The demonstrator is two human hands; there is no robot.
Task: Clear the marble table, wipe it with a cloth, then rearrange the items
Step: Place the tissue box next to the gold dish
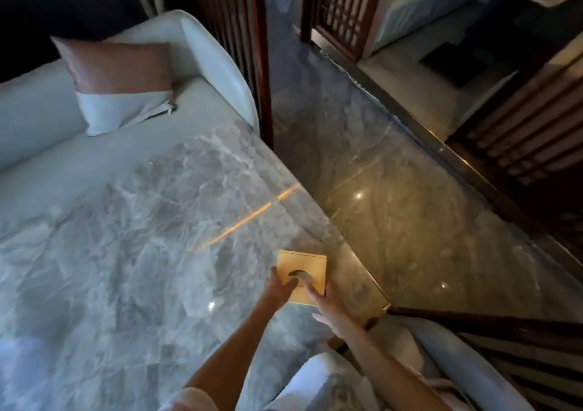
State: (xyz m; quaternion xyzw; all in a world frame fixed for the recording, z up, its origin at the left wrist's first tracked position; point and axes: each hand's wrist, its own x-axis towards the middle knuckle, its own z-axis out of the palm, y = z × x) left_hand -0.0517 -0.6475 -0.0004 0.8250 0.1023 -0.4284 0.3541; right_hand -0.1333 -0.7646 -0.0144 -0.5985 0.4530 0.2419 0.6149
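Resting near the right-hand corner of the marble table (pixel 132 237): one square gold tissue box (pixel 307 270), with an oval opening on top. Left hand (pixel 280 287) on the box's left edge, fingers laid across the top by the opening; whether it grips, cannot tell. Right hand (pixel 328 311) at the box's near right side, fingers spread and loosely extended, touching the edge. Beyond the table: pale sofa (pixel 38 117) bearing a pink-and-white cushion (pixel 120 85). Glossy stone floor (pixel 410 221) to the right.

Glossy veined marble table (pixel 132 237), matt golden box (pixel 310 267), soft cloth cushion (pixel 120 82).
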